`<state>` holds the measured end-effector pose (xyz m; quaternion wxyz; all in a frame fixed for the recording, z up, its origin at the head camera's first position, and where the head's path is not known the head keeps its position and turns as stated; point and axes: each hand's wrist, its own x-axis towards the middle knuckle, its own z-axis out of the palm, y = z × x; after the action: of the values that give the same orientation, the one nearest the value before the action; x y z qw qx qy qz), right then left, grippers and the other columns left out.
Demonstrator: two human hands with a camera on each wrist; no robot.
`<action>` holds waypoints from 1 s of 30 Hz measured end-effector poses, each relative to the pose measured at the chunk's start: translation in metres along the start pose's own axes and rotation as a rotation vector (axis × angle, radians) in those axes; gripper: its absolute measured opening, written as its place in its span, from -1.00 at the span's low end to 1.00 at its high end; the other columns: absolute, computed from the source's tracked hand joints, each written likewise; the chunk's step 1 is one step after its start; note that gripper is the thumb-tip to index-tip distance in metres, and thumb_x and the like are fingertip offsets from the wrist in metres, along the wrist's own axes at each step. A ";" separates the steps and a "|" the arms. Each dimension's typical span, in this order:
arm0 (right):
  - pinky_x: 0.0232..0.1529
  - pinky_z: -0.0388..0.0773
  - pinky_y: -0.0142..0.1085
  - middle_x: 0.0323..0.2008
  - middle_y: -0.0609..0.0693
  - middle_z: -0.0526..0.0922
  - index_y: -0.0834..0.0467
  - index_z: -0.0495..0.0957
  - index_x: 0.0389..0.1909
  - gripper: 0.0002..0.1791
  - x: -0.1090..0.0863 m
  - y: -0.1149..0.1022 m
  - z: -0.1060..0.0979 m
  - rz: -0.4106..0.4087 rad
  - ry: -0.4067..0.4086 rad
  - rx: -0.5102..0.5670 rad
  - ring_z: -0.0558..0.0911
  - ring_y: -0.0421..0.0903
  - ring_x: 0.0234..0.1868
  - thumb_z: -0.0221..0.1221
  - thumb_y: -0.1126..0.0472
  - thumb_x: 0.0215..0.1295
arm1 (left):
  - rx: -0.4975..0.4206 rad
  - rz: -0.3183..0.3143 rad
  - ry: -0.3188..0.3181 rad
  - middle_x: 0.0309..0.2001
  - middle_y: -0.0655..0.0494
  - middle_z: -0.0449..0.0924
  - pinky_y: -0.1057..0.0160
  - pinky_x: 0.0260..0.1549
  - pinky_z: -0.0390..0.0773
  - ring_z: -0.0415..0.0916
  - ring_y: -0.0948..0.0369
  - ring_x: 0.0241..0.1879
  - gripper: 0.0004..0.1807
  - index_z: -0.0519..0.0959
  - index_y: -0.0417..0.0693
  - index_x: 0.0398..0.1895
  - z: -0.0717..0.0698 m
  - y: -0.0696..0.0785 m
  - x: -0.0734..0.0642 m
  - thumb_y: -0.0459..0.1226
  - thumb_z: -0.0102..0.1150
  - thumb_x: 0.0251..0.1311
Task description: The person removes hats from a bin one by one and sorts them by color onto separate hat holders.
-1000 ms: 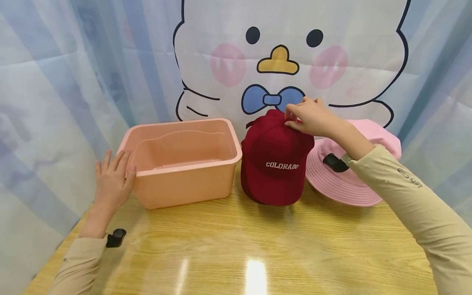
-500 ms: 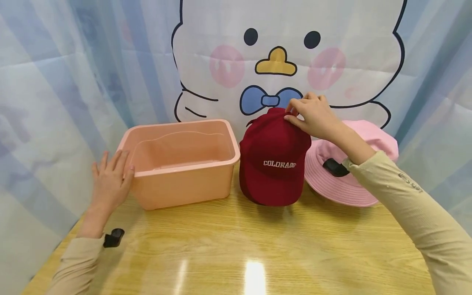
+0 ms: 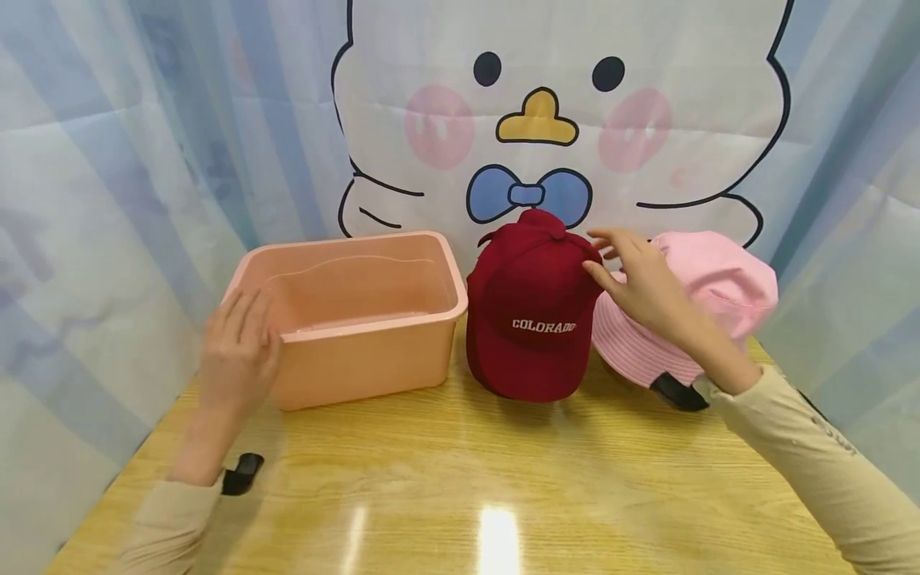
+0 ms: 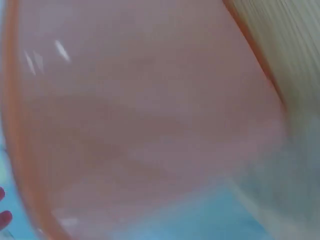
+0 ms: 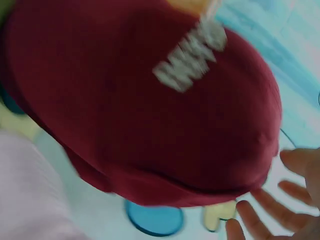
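A dark red baseball cap (image 3: pixel 535 311) lettered "COLORADO" stands in the middle of the table with its brim down. My right hand (image 3: pixel 643 279) is at the cap's upper right side, fingers spread and holding nothing. In the right wrist view, the fingers (image 5: pixel 270 210) are at the crown's edge; whether they touch it is hard to tell. My left hand (image 3: pixel 240 351) appears blurred at the left end of a peach plastic bin (image 3: pixel 366 363), with its fingers loosely extended. Two fingertips (image 4: pixel 4 218) show beside the bin's rim in the left wrist view.
A pink bucket hat (image 3: pixel 719 275) sits right of the cap, partly behind my right hand and wrist. The wooden table (image 3: pixel 431 479) runs in front. A curtain (image 3: pixel 539 40) with a cartoon face hangs close behind everything.
My right hand has let go of the cap's top and moved down and right. The cap has settled slightly. My left hand has shifted a little right along the bin.
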<state>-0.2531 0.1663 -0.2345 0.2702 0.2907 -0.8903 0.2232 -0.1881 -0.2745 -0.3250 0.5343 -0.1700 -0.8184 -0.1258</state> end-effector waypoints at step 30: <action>-0.37 0.56 -0.46 -0.50 -0.20 0.53 0.21 0.38 -0.23 -0.75 -0.104 0.014 0.073 0.980 -0.204 1.129 0.57 -0.31 -0.46 0.01 0.08 0.27 | -1.442 -1.224 -0.690 -0.59 0.21 0.52 -0.12 -0.15 0.49 0.58 0.28 -0.56 -0.88 0.34 -0.07 -0.44 0.146 0.173 -0.019 -0.28 0.04 0.19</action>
<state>-0.2165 0.1775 -0.3567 -0.1338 -0.0249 -0.6888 0.7121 -0.2315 -0.0634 -0.3965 -0.1189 -0.0301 -0.6035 -0.7879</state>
